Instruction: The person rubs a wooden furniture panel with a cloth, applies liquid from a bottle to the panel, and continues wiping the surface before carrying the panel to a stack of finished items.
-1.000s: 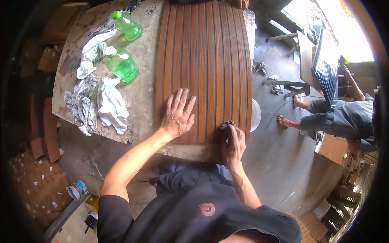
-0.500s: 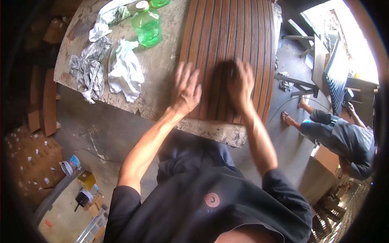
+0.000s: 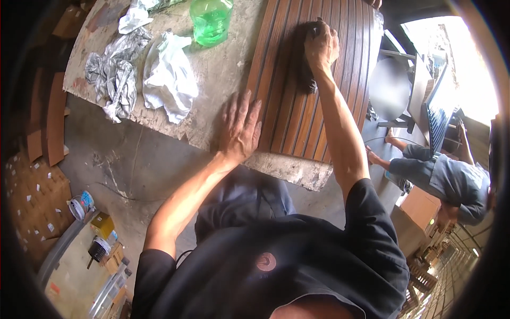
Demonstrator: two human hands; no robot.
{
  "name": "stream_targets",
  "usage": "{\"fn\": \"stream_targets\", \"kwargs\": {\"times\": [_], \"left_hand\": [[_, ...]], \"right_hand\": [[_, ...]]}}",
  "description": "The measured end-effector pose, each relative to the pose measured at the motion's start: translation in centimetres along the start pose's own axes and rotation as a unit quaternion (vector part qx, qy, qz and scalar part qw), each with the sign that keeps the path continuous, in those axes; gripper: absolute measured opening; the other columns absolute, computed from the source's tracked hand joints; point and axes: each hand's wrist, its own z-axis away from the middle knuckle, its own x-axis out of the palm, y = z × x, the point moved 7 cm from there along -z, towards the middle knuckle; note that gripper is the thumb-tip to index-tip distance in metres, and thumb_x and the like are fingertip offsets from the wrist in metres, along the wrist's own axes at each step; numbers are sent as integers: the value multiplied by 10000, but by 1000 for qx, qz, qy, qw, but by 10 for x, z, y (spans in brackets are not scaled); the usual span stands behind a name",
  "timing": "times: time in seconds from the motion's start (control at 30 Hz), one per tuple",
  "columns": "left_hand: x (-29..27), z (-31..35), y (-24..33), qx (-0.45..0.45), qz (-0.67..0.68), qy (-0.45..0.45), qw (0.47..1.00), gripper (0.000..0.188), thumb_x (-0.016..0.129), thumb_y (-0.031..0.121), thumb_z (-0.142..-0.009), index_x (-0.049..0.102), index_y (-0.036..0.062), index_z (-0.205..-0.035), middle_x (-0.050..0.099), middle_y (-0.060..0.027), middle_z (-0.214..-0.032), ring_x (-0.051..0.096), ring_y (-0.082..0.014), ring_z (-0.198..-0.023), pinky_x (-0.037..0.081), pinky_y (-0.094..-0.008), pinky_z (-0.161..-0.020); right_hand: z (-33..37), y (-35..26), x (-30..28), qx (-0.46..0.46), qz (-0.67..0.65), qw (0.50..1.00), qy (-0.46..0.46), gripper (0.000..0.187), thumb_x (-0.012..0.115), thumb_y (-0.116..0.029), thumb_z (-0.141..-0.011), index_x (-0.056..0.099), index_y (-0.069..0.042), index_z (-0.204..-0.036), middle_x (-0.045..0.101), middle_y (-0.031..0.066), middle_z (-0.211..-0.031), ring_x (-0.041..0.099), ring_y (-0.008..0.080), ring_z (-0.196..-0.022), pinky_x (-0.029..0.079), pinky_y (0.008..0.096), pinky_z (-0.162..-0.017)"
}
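Note:
A brown grooved wooden panel (image 3: 289,114) lies lengthwise on the worn worktable (image 3: 223,69). My right hand (image 3: 322,47) is well up the panel, its fingers curled over a dark crumpled rag (image 3: 308,80) pressed on the slats. Much of the rag is hidden under the hand and in shadow. Near the panel's lower left corner rests my left hand (image 3: 239,127), fingers stretched out, holding nothing. It lies flat by the panel's edge on the tabletop.
At the table's left are a white cloth (image 3: 169,80), a crumpled grey cloth (image 3: 114,74) and a green bottle (image 3: 211,24). Another person (image 3: 443,178) works at the right, by a dark ribbed panel (image 3: 436,114). Fingers (image 3: 375,3) show at the top edge.
My right hand has moved up and away along the panel with the rag. My left hand has settled by the panel's near left edge. The view has shifted slightly.

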Motion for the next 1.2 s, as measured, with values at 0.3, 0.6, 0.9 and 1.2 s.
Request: {"fn": "stream_targets", "kwargs": {"times": [0.3, 0.6, 0.9, 1.2], "left_hand": [[-8, 12, -12, -30, 10, -21, 999, 574, 580, 211, -955, 455, 49, -1491, 345, -237, -1589, 393, -496, -1387, 322, -592, -1136], [-4, -3, -3, -14, 1, -40, 999, 592, 567, 214, -960, 434, 32, -1508, 326, -241, -1601, 372, -485, -1411, 306, -584, -1148], [-3, 12, -17, -37, 18, -34, 999, 542, 501, 260, -1012, 445, 46, -1507, 325, -229, -1608, 325, -477, -1449, 254, -585, -1165], [0, 9, -8, -32, 14, -51, 998, 557, 506, 252, -1005, 429, 52, -1520, 289, -238, -1622, 284, -484, -1469, 234, -600, -1170]], "right_hand": [[210, -64, -160, 137, -77, 975, -157, 479, 684, -38, -881, 600, -102, -1348, 643, 196, -1220, 608, 414, -1126, 528, 484, -959], [10, 22, -23, 5, 27, 999, 20, 386, 706, -171, -882, 648, -80, -1253, 672, 173, -1115, 649, 365, -1034, 539, 467, -897], [172, -46, -121, 75, 0, 992, -98, 439, 704, -75, -878, 627, -93, -1310, 659, 185, -1190, 636, 386, -1082, 555, 468, -897], [72, -8, -55, 51, 29, 998, -10, 363, 670, -164, -895, 637, -116, -1254, 643, 177, -1083, 645, 377, -988, 552, 464, -805]]}}
